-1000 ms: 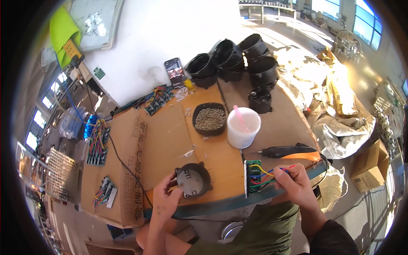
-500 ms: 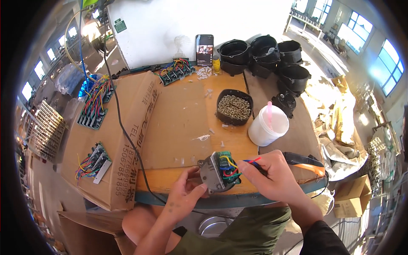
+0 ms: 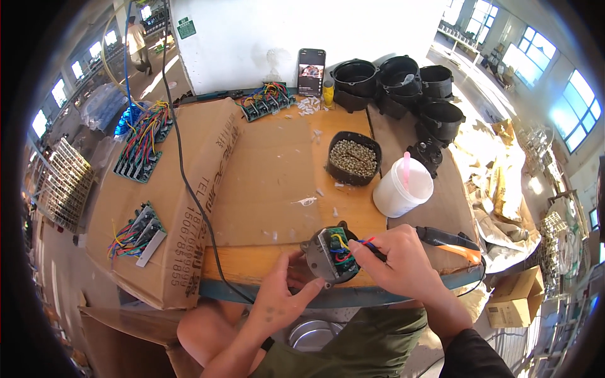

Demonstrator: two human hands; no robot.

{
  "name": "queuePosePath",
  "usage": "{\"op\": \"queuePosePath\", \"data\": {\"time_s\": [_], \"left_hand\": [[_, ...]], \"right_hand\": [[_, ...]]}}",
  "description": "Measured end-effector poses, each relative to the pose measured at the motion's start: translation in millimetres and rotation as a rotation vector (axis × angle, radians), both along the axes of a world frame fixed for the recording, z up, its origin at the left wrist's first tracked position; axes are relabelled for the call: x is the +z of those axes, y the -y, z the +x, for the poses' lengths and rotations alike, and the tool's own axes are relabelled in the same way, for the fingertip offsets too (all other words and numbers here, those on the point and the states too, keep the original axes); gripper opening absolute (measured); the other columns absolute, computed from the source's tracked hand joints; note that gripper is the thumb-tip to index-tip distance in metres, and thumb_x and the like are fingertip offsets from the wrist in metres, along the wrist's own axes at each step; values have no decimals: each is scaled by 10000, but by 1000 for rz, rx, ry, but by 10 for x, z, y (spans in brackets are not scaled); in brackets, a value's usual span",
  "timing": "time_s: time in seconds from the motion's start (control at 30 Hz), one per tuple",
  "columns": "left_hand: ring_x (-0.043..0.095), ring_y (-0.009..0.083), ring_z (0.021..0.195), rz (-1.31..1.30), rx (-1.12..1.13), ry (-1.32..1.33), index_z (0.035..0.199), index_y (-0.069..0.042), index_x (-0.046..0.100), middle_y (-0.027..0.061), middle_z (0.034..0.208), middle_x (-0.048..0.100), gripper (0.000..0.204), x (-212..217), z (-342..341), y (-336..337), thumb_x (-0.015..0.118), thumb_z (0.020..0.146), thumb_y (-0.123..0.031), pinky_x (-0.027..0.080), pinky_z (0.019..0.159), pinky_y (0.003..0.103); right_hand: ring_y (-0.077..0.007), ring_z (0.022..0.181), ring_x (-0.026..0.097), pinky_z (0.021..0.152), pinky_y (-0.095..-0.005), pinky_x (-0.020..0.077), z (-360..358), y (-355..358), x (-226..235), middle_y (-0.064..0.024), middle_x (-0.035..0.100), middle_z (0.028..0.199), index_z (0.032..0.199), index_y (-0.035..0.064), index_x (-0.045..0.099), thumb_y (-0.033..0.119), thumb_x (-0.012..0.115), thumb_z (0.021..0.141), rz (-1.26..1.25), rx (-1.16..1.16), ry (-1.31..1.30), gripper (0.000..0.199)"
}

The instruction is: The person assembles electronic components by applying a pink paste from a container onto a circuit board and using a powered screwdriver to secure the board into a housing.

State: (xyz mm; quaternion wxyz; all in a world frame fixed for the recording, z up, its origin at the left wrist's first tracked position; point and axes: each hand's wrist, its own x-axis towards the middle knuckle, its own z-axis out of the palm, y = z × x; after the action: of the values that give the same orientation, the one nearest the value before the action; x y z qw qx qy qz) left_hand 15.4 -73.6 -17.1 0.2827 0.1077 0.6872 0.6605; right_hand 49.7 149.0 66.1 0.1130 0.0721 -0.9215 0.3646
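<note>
My left hand (image 3: 283,293) is closed around the side of a round dark grey housing (image 3: 314,257) at the table's front edge. A green circuit board (image 3: 338,237) with a pale metal strip sits in the housing, with yellow, red and blue wires over it. At the board's right side, my right hand (image 3: 403,263) pinches thin red and blue wires (image 3: 365,240). Something dark shows between those fingers; its kind is unclear. Right of that hand lies an orange-and-black hand tool (image 3: 450,244).
Beyond the hands stand a white tub (image 3: 403,189) with a pink handle and a black container (image 3: 354,157) of small metal parts. Black housings (image 3: 403,79) and a phone (image 3: 311,72) line the back. A cardboard box (image 3: 183,189) with wired boards lies left, a black cable crossing it.
The housing has turned slightly, its board now facing up more. My right hand has moved closer to the board with the wires. A walking person now shows at the far left.
</note>
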Motion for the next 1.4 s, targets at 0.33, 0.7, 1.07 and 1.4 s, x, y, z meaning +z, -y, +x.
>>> {"op": "queuePosePath", "data": {"time_s": [0.33,0.7,1.07,1.4], "left_hand": [[498,326,1168,-220,67,-632,1444,33,293,204,1276,493,1087,-5,81,-175,928,602,-228,435,976,424],[532,311,1110,-203,267,-708,1346,48,312,209,1211,483,960,-189,185,-409,909,627,-173,450,955,397],[526,317,1080,-325,285,-791,1316,69,255,216,1218,442,1006,-250,261,-543,920,612,-204,438,950,397],[512,363,1078,-167,382,-696,1216,46,488,201,1171,469,802,-277,252,-611,894,562,-178,444,914,412]], "right_hand": [[-386,444,429,432,-421,327,-150,-3,-77,-179,458,489,578,0,575,181,669,867,86,77,-1,354],[-388,576,583,532,-467,450,-340,75,-184,-178,584,601,649,23,660,308,587,873,312,177,169,370],[-389,565,567,516,-454,444,-424,24,-246,-182,572,580,646,34,670,304,633,824,340,253,125,326],[-385,581,590,516,-461,457,-562,-16,-249,-171,597,599,673,44,684,334,625,816,382,346,224,329]]}}
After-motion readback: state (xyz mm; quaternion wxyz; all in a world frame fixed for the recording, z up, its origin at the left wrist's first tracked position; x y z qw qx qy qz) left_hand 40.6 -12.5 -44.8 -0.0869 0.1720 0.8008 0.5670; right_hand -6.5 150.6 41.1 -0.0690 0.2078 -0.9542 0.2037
